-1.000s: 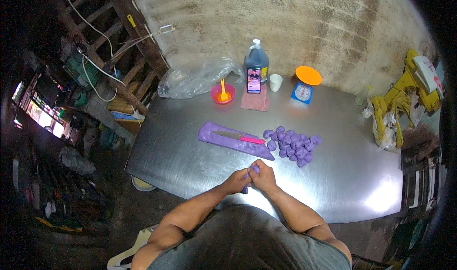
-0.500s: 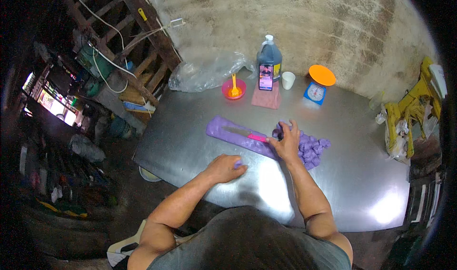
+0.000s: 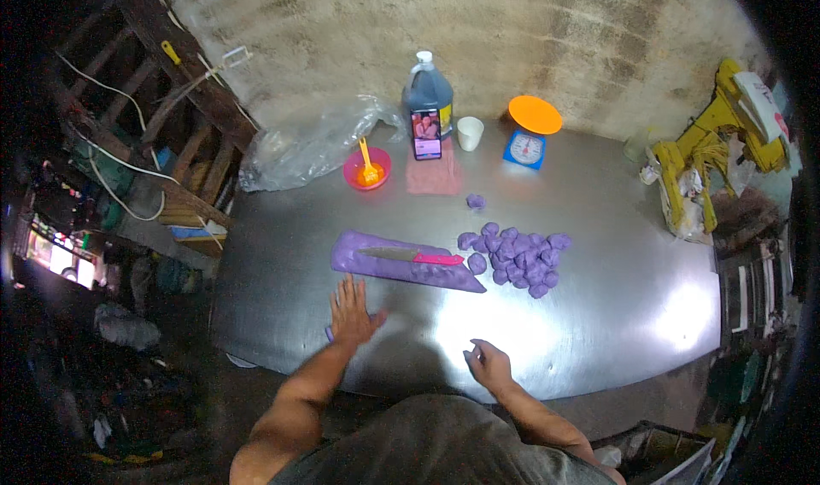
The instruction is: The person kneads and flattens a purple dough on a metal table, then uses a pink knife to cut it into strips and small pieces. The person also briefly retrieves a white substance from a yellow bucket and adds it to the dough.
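Observation:
My left hand point(image 3: 352, 312) lies flat with fingers spread over a piece of purple dough, whose ends point(image 3: 330, 334) peek out beside the palm. Nearer the table's front edge is my right hand point(image 3: 490, 367), fingers partly curled, thumb and forefinger apart, nothing visible between them. Beyond my hands stretches a long flat slab of purple dough point(image 3: 401, 272). A knife with a pink handle point(image 3: 439, 259) rests on top of it. Right of the slab sits a cluster of purple dough lumps point(image 3: 523, 254), with one single lump point(image 3: 476, 201) apart, farther back.
Along the back of the metal table point(image 3: 598, 314) stand a pink bowl point(image 3: 349, 176) with an orange brush, a phone point(image 3: 425, 135) before a dark jug point(image 3: 433, 92), a pink cloth point(image 3: 433, 180), a white cup point(image 3: 470, 133) and a blue-orange scale point(image 3: 524, 150). Yellow equipment point(image 3: 670, 186) is at the right.
My right hand has drawn back from the knife handle and lumps toward the front edge. My left hand has moved left and opened from a curl to flat over dough. The view has shifted.

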### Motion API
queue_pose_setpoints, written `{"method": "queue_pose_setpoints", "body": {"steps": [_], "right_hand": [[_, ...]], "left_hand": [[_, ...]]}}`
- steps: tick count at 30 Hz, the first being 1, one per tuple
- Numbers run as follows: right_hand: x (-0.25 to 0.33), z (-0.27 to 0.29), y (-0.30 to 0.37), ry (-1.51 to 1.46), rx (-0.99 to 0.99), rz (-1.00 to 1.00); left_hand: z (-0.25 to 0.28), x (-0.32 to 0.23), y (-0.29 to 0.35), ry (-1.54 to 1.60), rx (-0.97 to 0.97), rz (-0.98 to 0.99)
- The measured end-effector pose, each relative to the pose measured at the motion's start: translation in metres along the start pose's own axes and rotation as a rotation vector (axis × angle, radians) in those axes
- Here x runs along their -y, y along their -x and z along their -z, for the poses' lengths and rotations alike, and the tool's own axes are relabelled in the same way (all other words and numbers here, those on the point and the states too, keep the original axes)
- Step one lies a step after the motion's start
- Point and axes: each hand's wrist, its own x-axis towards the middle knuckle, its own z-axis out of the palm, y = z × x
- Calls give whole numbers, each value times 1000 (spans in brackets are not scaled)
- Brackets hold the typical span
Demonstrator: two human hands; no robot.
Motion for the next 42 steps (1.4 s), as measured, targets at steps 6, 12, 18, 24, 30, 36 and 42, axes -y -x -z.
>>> {"method": "queue_pose_setpoints", "body": {"steps": [6,12,18,24,30,36,42], "right_hand": [[53,-23,-27,-176,-74,-113],[120,-52,-62,-229,173,-25],[177,-94,-88,-221,525,-140],[142,-107,-69,-301,187,-228],[187,-22,-73,129,-159,-307],[138,3,-97,170,-217,-87],[117,61,-156,39,-515,-47]], "left_hand": [[-24,22,-28,175,-108,24],[6,40,79,266,237,-287],[26,53,63,665,147,-592],[15,14,30,1373,670,-317],[34,-57,9,1185,582,-489],[45,-84,-1,1246,805,-472],[120,-85,16,1201,895,-628]]}}
